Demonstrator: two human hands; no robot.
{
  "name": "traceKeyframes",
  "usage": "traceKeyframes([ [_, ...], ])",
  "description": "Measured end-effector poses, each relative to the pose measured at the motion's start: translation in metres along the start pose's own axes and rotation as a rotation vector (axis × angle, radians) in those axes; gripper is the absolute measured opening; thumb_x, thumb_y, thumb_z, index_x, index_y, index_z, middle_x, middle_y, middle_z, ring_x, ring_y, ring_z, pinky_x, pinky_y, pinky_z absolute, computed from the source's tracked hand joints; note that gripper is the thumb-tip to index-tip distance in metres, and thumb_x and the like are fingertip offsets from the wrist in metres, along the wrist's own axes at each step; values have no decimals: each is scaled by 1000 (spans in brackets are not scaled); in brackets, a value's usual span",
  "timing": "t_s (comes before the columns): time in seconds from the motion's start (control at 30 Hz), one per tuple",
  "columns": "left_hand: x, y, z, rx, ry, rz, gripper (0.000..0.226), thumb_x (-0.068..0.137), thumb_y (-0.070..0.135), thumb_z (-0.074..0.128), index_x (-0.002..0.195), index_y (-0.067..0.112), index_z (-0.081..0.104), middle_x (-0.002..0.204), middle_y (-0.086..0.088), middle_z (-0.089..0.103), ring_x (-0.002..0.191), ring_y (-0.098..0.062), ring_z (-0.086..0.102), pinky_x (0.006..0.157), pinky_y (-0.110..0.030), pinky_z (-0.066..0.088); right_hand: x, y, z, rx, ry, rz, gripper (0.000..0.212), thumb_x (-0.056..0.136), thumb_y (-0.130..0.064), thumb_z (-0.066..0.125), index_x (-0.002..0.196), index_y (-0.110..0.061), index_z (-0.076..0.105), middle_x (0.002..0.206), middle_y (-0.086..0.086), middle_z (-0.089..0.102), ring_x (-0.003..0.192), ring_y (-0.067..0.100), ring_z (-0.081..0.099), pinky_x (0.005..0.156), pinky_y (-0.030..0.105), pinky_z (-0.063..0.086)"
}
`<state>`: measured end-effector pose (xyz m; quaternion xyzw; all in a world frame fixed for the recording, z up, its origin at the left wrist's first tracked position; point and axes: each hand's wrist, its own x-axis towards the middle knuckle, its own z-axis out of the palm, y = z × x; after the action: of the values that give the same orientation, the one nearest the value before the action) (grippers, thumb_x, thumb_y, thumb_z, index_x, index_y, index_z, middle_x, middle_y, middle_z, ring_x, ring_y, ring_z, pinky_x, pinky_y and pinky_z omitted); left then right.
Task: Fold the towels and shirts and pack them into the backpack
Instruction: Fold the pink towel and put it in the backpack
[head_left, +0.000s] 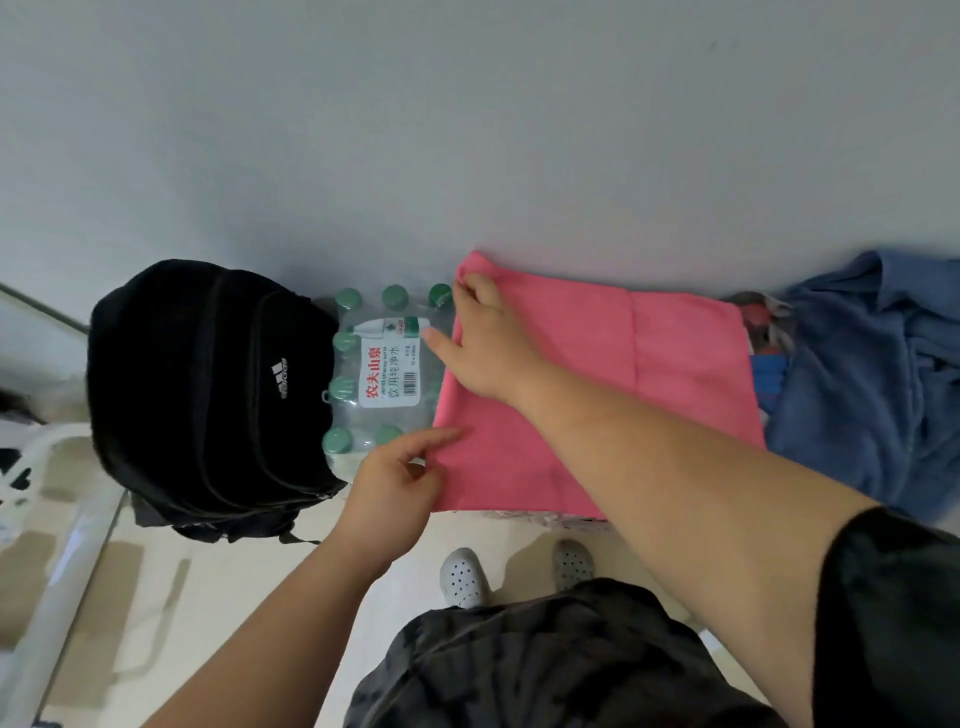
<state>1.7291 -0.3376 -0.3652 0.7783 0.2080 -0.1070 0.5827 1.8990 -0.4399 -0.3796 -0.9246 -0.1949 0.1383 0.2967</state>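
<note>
**On the covered surface by the wall: both hands at the pink towel's left edge**

Against the wall (467, 130), on a surface draped in a patterned cloth (763, 322), the pink towel (597, 374) lies spread flat. A fold line runs across it towards its right side. Its near edge reaches the near edge of the surface, and its far edge runs along the foot of the wall.

The right hand (488, 343) reaches across the towel to its far left corner. The fingers are curled and pinch the cloth there, the thumb sticks out to the left, and the forearm lies over the middle of the towel. The left hand (395, 483) is at the towel's left edge, close to the near left corner. Thumb and curled fingers nip the edge, while the forefinger is stretched out along it.

Just left of the towel is a shrink-wrapped pack of water bottles (384, 374) with green caps, touching the towel's left edge. Left of the pack, touching it, stands the black backpack (208, 395), zipped shut, its front pocket facing up. At the right end of the surface a blue shirt (872, 374) lies crumpled, just beside the towel's right edge.

Below, on the pale floor (156, 597), are the person's white perforated shoes (462, 577).
</note>
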Motion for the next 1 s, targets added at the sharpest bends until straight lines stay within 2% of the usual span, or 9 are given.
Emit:
traceKeyframes([
  [0.13, -2, -17, -40, 153, 77, -42, 53, 85, -5, 52, 105, 39, 74, 85, -6, 70, 54, -11, 49, 52, -22, 43, 16, -38, 26, -24, -27, -98, 77, 96, -52, 52, 154, -6, 30, 160, 5, 25, 146, 25, 29, 119, 47, 28],
  [0.27, -6, -24, -64, 464, 184, 72, 55, 81, -4, 55, 127, 24, 68, 106, 2, 60, 83, -13, 55, 76, -22, 41, 23, -76, 48, -130, -85, -215, 73, 98, -53, 46, 156, -12, 29, 163, 2, 23, 151, 22, 21, 118, 54, 24],
  [0.33, -7, -26, -70, 583, 189, 88, 55, 81, -2, 53, 132, 18, 63, 102, 0, 55, 84, -18, 54, 76, -26, 42, 24, -86, 56, -147, -138, -225, 73, 99, -54, 43, 158, -14, 24, 166, 0, 16, 154, 21, 11, 120, 57, 17],
  [0.43, -7, -22, -74, 736, 142, 61, 56, 82, 4, 49, 134, 24, 56, 95, -2, 52, 79, -27, 57, 73, -37, 50, 22, -81, 59, -204, -221, -195, 70, 102, -56, 37, 160, -22, 19, 169, 0, 5, 155, 21, -2, 123, 56, 4],
  [0.53, -6, -14, -72, 938, 104, 60, 53, 86, 14, 48, 135, 35, 46, 87, 0, 55, 73, -27, 54, 66, -35, 46, 11, -61, 49, -201, -171, -186, 63, 103, -52, 38, 158, -26, 25, 168, 5, 10, 155, 25, 3, 125, 50, 4],
  [0.6, -1, -6, -68, 1027, 103, 81, 39, 93, 23, 48, 130, 34, 46, 87, 0, 62, 74, -29, 58, 64, -35, 49, 1, -40, 38, -187, -78, -143, 61, 102, -50, 42, 156, -22, 34, 165, 10, 22, 153, 29, 14, 125, 46, 11],
  [0.77, 16, 17, -33, 918, 43, 157, 20, 94, 35, 51, 111, 26, 54, 93, 0, 62, 84, -29, 61, 68, -35, 49, -24, 34, -1, -247, 80, 29, 70, 89, -57, 39, 142, -14, 54, 147, 16, 49, 134, 36, 43, 117, 39, 27],
  [0.9, 27, 31, 12, 815, -21, 193, 21, 88, 40, 61, 84, 20, 57, 82, 1, 60, 83, -27, 59, 63, -33, 44, -37, 80, -30, -231, 4, 30, 71, 87, -62, 34, 138, -19, 59, 144, 10, 52, 131, 33, 45, 115, 37, 27],
  [1.0, 33, 33, 42, 736, -48, 176, 27, 86, 42, 64, 73, 19, 55, 72, 4, 59, 75, -25, 59, 63, -34, 49, -41, 94, -38, -222, -100, -62, 80, 82, -69, 24, 140, -24, 57, 149, 7, 49, 136, 30, 41, 116, 36, 23],
])
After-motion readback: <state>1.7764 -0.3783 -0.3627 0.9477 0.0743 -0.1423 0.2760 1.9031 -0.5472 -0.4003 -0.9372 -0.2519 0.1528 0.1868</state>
